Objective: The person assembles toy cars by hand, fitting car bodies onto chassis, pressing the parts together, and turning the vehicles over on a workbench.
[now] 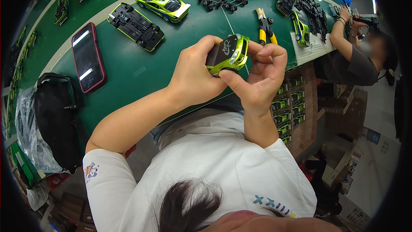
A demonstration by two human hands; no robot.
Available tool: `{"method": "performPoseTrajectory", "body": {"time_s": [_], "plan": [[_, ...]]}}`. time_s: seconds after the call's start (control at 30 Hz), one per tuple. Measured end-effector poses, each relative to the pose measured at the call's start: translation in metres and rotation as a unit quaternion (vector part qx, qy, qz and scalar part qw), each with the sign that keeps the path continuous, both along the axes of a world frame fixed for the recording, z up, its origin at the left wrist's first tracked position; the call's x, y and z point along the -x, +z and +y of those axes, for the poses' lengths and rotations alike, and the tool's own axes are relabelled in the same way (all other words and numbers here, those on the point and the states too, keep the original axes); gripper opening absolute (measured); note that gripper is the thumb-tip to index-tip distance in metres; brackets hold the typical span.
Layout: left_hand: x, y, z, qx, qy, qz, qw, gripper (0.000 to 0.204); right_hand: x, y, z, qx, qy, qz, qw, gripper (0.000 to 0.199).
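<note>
Evidently, the lime-green toy car [235,58] sits between both hands, over the near edge of the tabletop [141,71]. The left hand [193,71] clasps its rear, some fingers hidden behind the body; the right hand [262,79] rests its thumb against the front's lower side, other fingers bent, their contact hard to tell. Open green surface reaches left to the red-cased smartphone [88,58]; yellow-handled pliers [263,30] lie just beyond the right fingers
</note>
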State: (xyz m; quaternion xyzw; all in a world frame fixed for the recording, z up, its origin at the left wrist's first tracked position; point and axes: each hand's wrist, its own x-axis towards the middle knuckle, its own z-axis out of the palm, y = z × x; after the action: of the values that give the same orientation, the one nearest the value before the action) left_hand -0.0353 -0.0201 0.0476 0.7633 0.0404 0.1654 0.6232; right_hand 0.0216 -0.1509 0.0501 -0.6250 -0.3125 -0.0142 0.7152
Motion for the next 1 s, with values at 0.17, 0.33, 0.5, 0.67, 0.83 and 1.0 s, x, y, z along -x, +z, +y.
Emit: {"method": "performPoseTrajectory", "body": {"time_s": [0.17,0.33,0.5,0.67,0.83,1.0], "plan": [[-0.002,0.000,-0.001,-0.009,-0.003,-0.033,0.999,0.038,-0.006,0.002,-0.003,0.006,0.002,0.045,0.999,0.073],[-0.004,-0.009,0.004,-0.017,0.008,-0.032,0.999,0.042,0.002,-0.001,0.007,0.023,-0.022,-0.079,0.996,0.069],[-0.007,-0.019,0.005,-0.040,-0.017,-0.087,0.995,0.047,-0.007,-0.013,0.000,0.001,0.052,-0.164,0.985,0.069],[-0.009,-0.022,0.005,-0.067,-0.020,-0.128,0.989,0.050,0.003,-0.015,-0.004,0.020,0.030,-0.140,0.989,0.071],[-0.004,-0.020,0.003,-0.063,-0.047,-0.142,0.987,0.057,0.007,-0.013,0.000,0.020,0.016,-0.200,0.979,0.072],[-0.001,-0.021,-0.007,0.035,-0.057,-0.155,0.986,0.055,0.012,-0.010,0.001,0.041,0.010,-0.214,0.976,0.075]]}}
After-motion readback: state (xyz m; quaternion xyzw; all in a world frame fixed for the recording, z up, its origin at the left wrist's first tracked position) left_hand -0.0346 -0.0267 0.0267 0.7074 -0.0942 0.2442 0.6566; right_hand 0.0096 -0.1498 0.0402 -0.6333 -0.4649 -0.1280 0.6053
